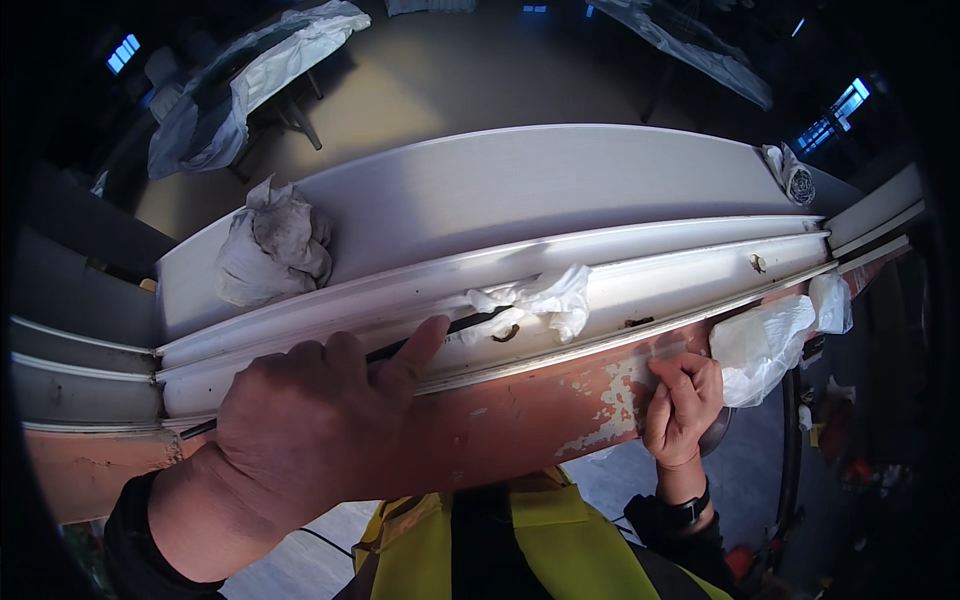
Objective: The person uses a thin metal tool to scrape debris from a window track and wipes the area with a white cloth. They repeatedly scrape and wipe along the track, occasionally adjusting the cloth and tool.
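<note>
My left hand (307, 420) is wrapped around a thin black rod (480, 320), thumb laid along it. The rod slants across the white sliding-window track (705, 271), and its rear end shows behind my wrist. At its front end a crumpled white cloth or tissue (551, 296) lies in the track. Dark debris (640, 322) sits further right in the channel. My right hand (684, 409) is at the outer red-painted ledge (517, 427), beside a patch of peeling paint. Its fingers are curled together, and whether anything is between them is hidden.
A bunched grey-white rag (276, 247) sits on the inner white sill (525, 176). A rolled item (791, 176) lies at its right end. White plastic-wrapped packets (761, 349) rest on the outer ledge beside my right hand. Covered tables (255, 90) stand in the room beyond.
</note>
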Available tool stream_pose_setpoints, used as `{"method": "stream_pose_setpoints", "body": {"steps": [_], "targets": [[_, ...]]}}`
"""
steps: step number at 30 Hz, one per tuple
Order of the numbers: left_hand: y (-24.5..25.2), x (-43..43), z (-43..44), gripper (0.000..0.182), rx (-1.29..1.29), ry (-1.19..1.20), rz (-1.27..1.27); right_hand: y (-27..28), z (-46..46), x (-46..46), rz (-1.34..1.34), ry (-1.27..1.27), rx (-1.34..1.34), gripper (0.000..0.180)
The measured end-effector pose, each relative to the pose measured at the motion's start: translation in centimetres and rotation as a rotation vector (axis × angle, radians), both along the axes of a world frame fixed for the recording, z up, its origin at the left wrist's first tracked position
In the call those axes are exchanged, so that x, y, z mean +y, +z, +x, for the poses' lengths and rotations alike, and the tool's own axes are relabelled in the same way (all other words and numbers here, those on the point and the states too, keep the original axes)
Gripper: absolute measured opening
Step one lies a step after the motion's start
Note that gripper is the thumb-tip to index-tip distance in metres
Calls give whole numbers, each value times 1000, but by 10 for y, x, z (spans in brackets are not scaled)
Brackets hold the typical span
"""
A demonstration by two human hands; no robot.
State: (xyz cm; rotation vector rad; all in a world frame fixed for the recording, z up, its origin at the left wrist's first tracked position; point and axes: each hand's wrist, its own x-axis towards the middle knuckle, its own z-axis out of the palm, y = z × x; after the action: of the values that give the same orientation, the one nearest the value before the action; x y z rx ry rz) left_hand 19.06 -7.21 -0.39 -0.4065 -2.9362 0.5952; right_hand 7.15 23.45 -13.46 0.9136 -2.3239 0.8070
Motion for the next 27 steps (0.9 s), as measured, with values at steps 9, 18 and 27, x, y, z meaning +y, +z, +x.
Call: {"method": "stream_pose_setpoints", "body": {"steps": [9, 18, 27], "targets": [[29, 4, 12, 59, -353, 283, -25, -5, 1, 2, -25, -24, 39, 29], [-3, 44, -68, 51, -55, -209, 61, -6, 0, 3, -18, -44, 109, 30], [27, 30, -59, 66, -285, -91, 150, -5, -7, 9, -25, -26, 127, 28]]}}
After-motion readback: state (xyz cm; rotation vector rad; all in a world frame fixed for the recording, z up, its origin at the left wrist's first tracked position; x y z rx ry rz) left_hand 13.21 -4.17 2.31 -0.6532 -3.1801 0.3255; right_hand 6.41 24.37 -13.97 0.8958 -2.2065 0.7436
